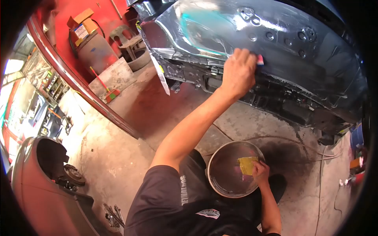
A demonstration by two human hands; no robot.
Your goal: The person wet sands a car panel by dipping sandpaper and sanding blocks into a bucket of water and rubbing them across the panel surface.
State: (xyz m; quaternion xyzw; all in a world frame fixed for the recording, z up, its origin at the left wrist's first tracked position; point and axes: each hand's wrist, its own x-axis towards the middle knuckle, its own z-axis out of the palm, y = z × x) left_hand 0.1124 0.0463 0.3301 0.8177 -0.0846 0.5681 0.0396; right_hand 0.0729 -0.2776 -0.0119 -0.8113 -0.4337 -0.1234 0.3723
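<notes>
Firstly, your left hand [239,70]: arm stretched forward, fingers curled and grasping a small pink pad [260,59], of which only one end showed past the fingers. Position of pad: at the dark car panel [283,59], near its lower edge; how hard it pressed, you could not tell from this view. Panel: glossy, with several round dents and holes toward its upper right.

Secondly, your right hand [260,173]: fingers pinching the near side of a yellow sponge [246,165]. Position of sponge: over the right half of a round basin [220,169], inside its rim. Whether it touched the contents, you could not tell. Basin: in front of your body, low above or on the floor [185,122].

Also listed, on the floor: a thin hose [275,138], running behind the basin's far rim; a broom [112,95], red-handled, toward the far left; a plastic chair [125,42], beyond it; a reddish car body [47,196], along the near left corner.
</notes>
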